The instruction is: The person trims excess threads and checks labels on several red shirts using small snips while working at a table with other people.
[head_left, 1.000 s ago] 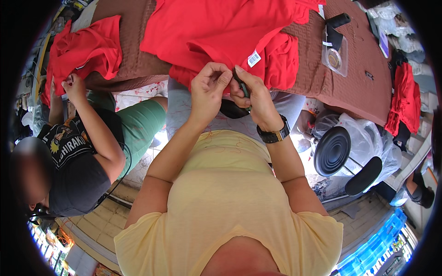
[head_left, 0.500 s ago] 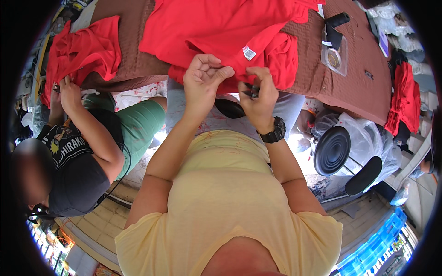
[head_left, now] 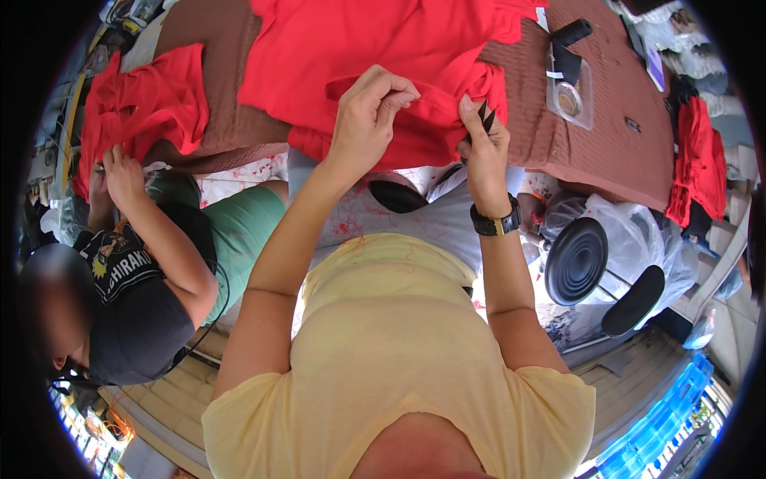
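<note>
A red garment (head_left: 359, 48) lies in folds across the near edge of the table and hangs a little over it. My left hand (head_left: 369, 116) is over its near folds, thumb and fingers pinched together. Whether a thread or the fabric's edge is between them cannot be made out. My right hand (head_left: 487, 152) is closed around small black thread snips (head_left: 486, 118), blades pointing up, beside the garment's right side. A dark watch is on my right wrist.
A brown quilted cloth (head_left: 590, 152) covers the table. A clear plastic tray (head_left: 584, 100) with a tape roll sits at right. Another person (head_left: 152, 263) handles a red garment (head_left: 148, 96) on the left. A black round stool seat (head_left: 576, 261) and plastic bags (head_left: 634, 231) stand at right.
Both my hands have moved up and further apart, the right one outward with the snips now upright. The garment's label has gone out of sight, and its near folds have shifted.
</note>
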Demonstrator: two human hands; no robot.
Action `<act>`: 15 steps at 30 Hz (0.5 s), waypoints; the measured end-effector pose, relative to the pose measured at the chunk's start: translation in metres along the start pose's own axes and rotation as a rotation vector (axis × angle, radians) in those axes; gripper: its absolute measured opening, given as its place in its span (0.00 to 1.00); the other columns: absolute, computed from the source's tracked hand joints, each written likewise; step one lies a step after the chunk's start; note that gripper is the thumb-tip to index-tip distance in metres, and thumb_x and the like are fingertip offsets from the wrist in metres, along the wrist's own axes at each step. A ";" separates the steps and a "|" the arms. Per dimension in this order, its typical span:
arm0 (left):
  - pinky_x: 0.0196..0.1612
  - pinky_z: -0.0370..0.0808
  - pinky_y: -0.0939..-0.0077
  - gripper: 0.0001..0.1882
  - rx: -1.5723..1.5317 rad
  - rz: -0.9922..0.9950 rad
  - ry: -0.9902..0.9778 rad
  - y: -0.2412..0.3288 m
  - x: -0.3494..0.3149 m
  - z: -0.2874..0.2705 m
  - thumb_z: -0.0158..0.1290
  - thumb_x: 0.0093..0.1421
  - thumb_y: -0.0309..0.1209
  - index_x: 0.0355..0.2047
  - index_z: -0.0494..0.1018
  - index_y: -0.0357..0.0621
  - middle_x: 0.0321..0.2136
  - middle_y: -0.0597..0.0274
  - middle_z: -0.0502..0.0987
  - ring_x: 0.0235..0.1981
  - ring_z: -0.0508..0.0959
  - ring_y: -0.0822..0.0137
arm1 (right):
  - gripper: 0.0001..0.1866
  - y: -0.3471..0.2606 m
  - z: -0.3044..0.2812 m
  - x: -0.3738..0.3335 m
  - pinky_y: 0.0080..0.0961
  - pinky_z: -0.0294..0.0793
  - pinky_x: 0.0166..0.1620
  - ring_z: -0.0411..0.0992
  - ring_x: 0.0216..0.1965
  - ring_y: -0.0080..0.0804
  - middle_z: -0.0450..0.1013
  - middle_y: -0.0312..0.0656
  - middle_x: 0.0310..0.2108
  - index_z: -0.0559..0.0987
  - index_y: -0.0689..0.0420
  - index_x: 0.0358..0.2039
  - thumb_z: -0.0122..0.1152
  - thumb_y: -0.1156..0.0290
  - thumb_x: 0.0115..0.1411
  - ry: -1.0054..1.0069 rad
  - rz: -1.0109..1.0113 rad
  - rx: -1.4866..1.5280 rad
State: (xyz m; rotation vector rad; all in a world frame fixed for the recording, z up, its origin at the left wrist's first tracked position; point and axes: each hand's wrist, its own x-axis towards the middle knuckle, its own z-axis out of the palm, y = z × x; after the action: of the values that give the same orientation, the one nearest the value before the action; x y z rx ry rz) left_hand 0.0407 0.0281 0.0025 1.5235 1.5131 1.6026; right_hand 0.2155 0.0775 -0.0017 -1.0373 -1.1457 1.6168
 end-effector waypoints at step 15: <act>0.41 0.74 0.78 0.01 -0.376 -0.130 -0.087 -0.016 0.000 0.022 0.54 0.66 0.23 0.36 0.74 0.39 0.35 0.65 0.74 0.36 0.76 0.73 | 0.17 -0.001 -0.012 0.003 0.16 0.47 0.19 0.53 0.15 0.10 0.59 0.21 0.16 0.70 0.43 0.21 0.59 0.60 0.69 -0.023 0.121 0.084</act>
State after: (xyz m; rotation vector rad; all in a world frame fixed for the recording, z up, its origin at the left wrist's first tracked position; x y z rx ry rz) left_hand 0.0553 0.0414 -0.0168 1.2433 1.1584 1.6119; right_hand 0.2261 0.0830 -0.0041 -1.0527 -1.0381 1.7602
